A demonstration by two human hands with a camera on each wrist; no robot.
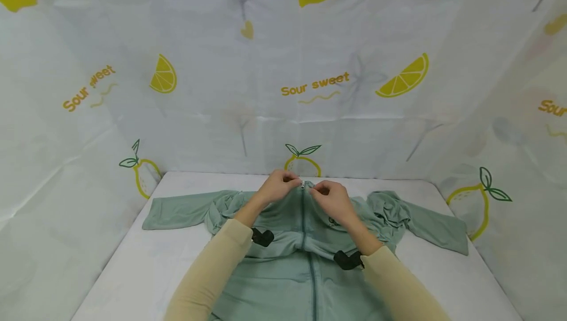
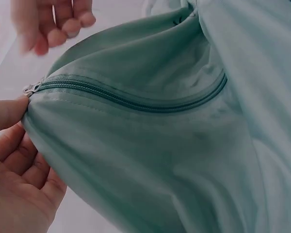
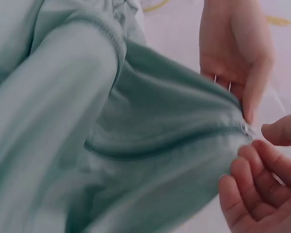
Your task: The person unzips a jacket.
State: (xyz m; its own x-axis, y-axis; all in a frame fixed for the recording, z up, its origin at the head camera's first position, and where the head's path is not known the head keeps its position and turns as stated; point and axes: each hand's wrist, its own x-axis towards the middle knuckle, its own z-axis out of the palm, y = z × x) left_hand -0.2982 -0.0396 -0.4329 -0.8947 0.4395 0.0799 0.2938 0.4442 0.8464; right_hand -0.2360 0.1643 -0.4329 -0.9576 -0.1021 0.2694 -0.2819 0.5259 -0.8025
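Observation:
A pale green zip-up jacket [image 1: 283, 281] lies spread out with its sleeves to both sides, its front zipper [image 1: 303, 222] closed up the middle. At the top end of that zipper sits a small metal slider [image 2: 31, 89]. My left hand [image 1: 279, 185] pinches the fabric edge beside the slider between thumb and fingers, lifting the collar. Just right of the slider is my right hand [image 1: 334, 203]. In the right wrist view its thumb and loosely bent fingers [image 3: 240, 170] are apart, with nothing between them. The left wrist view shows it away from the fabric.
The jacket lies on a white-covered table [image 1: 128, 267]. Lemon-printed white cloth [image 1: 212, 129] hangs behind and at the sides. Its left sleeve in view [image 1: 177, 211] and right sleeve [image 1: 436, 227] reach toward the table edges. Dark straps [image 1: 347, 260] cross the wrists.

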